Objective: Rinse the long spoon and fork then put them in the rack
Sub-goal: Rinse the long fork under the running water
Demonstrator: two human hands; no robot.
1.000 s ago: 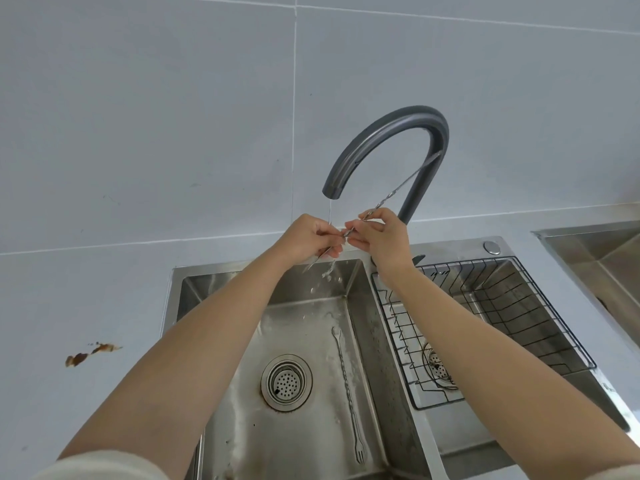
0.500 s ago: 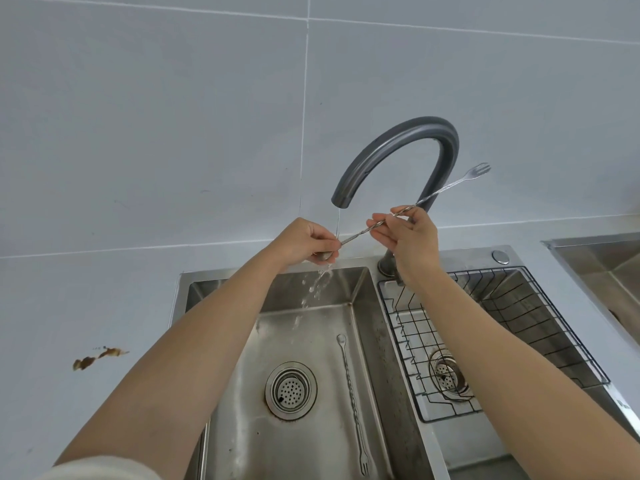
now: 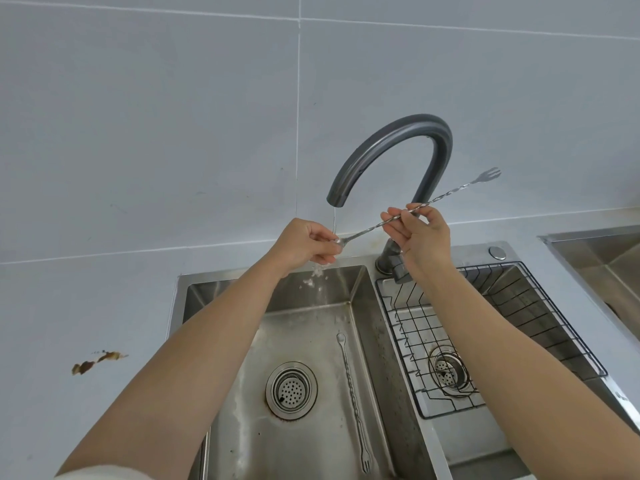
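I am rinsing one long spoon [image 3: 367,231] now: my left hand [image 3: 304,245] is curling its fingers round the bowl end directly under the tap [image 3: 391,133], in the thin stream [image 3: 334,220]. My right hand [image 3: 420,233], just right of the spout, is pinching the twisted stem, with the forked tip pointing up past the tap's neck. The other long fork [image 3: 351,382] is lying in the basin below the tap, unrinsed, I judge. Next I am expecting to carry the wet, slippery one into the rack [image 3: 569,328] right of the tap, which calls for a firm pinch.
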